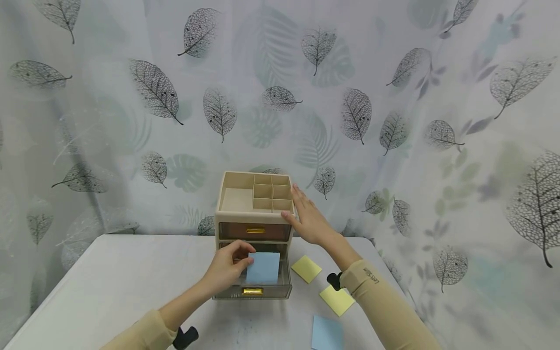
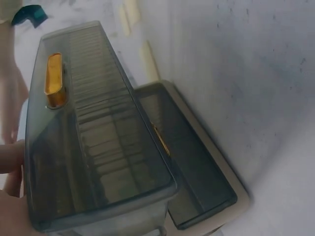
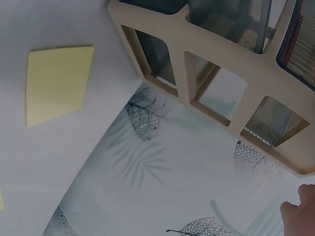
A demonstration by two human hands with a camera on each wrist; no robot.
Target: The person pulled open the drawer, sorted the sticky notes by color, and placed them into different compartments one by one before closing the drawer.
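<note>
A beige desk organizer [image 1: 253,216] stands on the table, with small compartments on top and a closed drawer [image 1: 236,230] under them. Below that, a clear grey drawer [image 1: 227,293] with a gold handle [image 2: 55,78] is pulled out. My left hand [image 1: 227,264] pinches a blue sticky note [image 1: 264,268] by its left edge, over this drawer. Fingers [image 2: 11,158] of that hand show beside the drawer in the left wrist view. My right hand [image 1: 309,221] rests with straight fingers against the organizer's upper right side. Only its fingertips [image 3: 300,209] show in the right wrist view.
Two yellow sticky notes [image 1: 306,269] and another blue sticky note [image 1: 327,333] lie on the white table [image 1: 144,272] to the right of the organizer. A leaf-printed curtain [image 1: 280,126] hangs behind the table. The organizer's side [image 3: 182,93] has several cut-out windows.
</note>
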